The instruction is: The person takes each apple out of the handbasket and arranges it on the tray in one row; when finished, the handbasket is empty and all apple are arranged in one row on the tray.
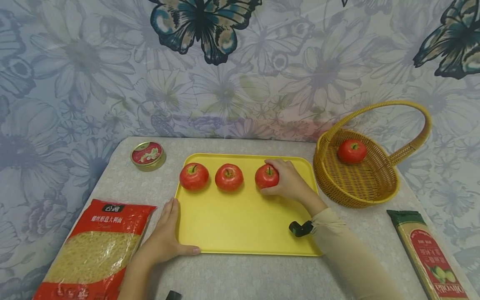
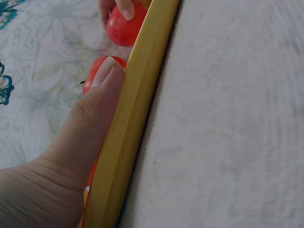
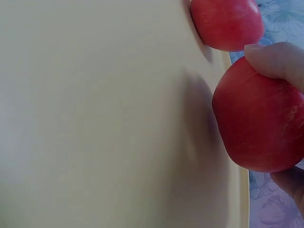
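Observation:
My right hand (image 1: 286, 180) grips a red apple (image 1: 266, 176) over the right back part of the yellow tray (image 1: 240, 225). In the right wrist view, thumb and fingers hold that apple (image 3: 259, 118) from opposite sides, with a shadow on the tray beside it. Two more apples, one at the back left corner (image 1: 193, 176) and one in the middle (image 1: 229, 177), sit in a row along the tray's back. My left hand (image 1: 165, 235) rests at the tray's front left corner, fingers straight along the left side; its thumb (image 2: 90, 114) touches the rim in the left wrist view.
Right of the tray stands a wicker basket (image 1: 356, 198) with a raised handle and one apple (image 1: 352, 151) inside. A round tin (image 1: 148, 156) is at the back left, a red pasta bag (image 1: 93, 246) at the left, and a green-topped packet (image 1: 427, 254) at the right.

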Motion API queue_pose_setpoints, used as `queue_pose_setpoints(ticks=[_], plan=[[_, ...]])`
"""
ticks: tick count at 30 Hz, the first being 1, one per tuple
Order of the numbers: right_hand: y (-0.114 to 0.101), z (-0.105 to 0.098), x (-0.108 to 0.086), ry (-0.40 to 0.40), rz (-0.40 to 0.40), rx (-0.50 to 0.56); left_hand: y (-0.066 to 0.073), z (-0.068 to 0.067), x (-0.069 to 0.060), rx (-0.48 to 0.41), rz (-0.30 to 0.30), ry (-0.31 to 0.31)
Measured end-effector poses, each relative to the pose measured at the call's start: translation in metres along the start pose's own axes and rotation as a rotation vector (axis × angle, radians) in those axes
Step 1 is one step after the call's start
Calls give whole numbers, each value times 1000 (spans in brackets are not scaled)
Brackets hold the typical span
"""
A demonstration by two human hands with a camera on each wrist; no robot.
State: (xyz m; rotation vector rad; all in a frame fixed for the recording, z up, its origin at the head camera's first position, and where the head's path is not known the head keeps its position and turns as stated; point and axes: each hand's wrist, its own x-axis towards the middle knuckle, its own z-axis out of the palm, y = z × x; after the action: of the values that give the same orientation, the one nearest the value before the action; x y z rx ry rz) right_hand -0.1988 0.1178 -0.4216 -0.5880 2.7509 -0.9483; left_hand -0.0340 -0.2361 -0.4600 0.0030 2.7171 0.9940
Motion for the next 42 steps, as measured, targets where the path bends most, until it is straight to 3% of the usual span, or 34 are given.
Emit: queue_pose_setpoints(ticks=[11, 27, 42], plan=[[2, 4, 2, -22, 20, -4, 0, 0, 0, 1, -4, -5], [4, 9, 11, -63, 61, 71, 0, 0, -1, -9, -10, -14], [6, 13, 8, -60, 83, 111, -3, 2, 1, 1, -8, -8]])
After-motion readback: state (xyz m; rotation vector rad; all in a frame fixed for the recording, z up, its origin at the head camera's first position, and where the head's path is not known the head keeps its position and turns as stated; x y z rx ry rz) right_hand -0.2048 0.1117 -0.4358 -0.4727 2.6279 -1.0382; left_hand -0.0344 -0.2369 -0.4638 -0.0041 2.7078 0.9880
